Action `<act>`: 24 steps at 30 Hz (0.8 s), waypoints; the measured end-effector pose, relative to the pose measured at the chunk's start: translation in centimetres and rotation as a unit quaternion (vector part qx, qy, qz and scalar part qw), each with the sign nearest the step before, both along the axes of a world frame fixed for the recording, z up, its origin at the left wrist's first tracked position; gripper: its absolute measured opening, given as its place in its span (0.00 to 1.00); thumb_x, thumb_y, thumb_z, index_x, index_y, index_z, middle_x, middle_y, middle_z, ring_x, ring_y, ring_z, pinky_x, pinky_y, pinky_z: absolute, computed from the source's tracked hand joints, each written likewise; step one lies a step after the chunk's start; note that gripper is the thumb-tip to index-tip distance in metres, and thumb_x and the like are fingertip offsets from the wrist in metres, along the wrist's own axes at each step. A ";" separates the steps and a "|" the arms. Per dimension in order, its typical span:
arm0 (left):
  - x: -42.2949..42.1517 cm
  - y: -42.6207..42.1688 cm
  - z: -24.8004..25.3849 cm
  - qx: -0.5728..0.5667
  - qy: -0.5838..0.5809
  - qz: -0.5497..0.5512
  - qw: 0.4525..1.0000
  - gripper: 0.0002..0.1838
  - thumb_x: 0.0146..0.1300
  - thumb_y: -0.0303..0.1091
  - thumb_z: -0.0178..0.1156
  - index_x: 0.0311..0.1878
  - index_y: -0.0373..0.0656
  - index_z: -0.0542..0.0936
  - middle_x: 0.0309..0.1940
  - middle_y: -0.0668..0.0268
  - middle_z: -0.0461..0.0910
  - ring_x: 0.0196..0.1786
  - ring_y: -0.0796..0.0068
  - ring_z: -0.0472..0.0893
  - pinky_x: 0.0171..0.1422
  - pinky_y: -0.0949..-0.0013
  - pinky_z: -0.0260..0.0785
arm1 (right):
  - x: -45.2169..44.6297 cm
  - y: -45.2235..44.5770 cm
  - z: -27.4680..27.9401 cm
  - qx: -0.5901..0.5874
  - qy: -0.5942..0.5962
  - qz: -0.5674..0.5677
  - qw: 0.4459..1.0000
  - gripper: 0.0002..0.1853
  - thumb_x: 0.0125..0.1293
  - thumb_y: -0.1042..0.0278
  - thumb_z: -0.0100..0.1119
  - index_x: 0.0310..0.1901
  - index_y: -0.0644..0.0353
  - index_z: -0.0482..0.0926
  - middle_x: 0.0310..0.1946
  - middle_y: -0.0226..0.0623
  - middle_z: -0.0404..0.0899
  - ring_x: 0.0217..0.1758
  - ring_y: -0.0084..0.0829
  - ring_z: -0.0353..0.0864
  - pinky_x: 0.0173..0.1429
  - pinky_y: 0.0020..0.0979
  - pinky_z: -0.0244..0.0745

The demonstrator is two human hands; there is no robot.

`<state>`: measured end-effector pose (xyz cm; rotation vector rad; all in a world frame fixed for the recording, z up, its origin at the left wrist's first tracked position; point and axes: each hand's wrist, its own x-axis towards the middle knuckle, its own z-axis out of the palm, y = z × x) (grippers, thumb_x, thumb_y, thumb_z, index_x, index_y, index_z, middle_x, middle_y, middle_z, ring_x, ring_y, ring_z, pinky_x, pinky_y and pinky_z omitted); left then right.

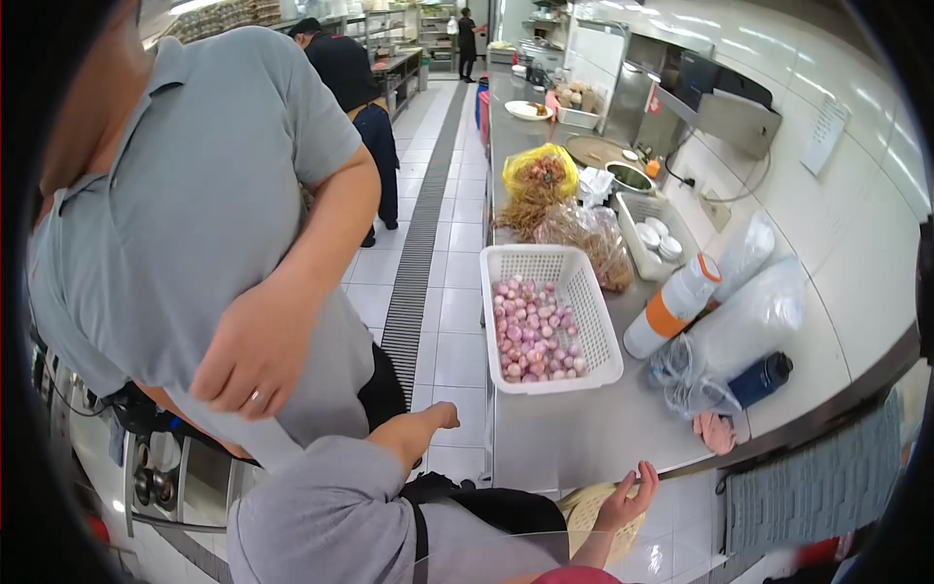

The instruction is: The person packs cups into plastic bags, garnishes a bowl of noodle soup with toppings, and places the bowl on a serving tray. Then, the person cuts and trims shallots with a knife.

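Note:
My left hand (445,417) is held out over the tiled floor, left of the steel counter (555,443). Its fingers look curled in, and nothing shows in them. My right hand (628,498) is open with fingers apart, just past the counter's front edge and in front of a cream woven-looking basket (584,506). It holds nothing. On the counter, nearest to my hands, stands a white perforated basket (600,341) with many peeled-looking purple shallots (530,331) in it. Behind it lie a yellow bag (525,161) of unpeeled bulbs with dry roots and a clear plastic bag (593,238).
A person in a grey shirt (209,195) stands close on my left, one hand (258,355) lowered. Along the wall are an orange-and-white bottle (671,307), a dark blue bottle (759,382), plastic rolls (749,316) and a white tray (637,255). Two people are farther back. A floor drain (413,263) runs down the aisle.

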<state>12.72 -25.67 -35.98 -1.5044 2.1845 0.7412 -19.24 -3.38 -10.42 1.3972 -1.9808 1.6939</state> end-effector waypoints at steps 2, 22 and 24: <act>0.2 -2.7 -0.2 0.005 -0.027 0.006 1.000 0.21 0.50 0.50 0.52 0.36 0.43 0.81 0.39 0.56 0.78 0.43 0.55 0.76 0.48 0.59 0.69 | -0.8 -1.2 0.8 -0.004 -0.017 -0.005 1.000 0.10 0.57 0.80 0.48 0.41 0.69 0.73 0.43 0.47 0.71 0.48 0.42 0.70 0.52 0.38 0.65; 21.1 -3.6 -1.6 0.005 -0.071 0.281 0.957 0.16 0.45 0.40 0.55 0.33 0.39 0.81 0.38 0.53 0.78 0.42 0.59 0.79 0.46 0.62 0.71 | -4.5 -9.5 11.6 0.041 0.281 -0.007 0.959 0.10 0.60 0.72 0.52 0.39 0.70 0.75 0.38 0.49 0.75 0.43 0.43 0.74 0.47 0.37 0.69; 24.8 -1.9 -3.6 0.047 -0.063 0.359 0.930 0.16 0.45 0.42 0.57 0.30 0.38 0.81 0.31 0.54 0.80 0.35 0.61 0.80 0.41 0.63 0.72 | -4.6 -12.7 13.2 0.054 0.285 0.021 0.957 0.11 0.60 0.70 0.52 0.40 0.69 0.74 0.40 0.49 0.75 0.44 0.42 0.74 0.47 0.38 0.69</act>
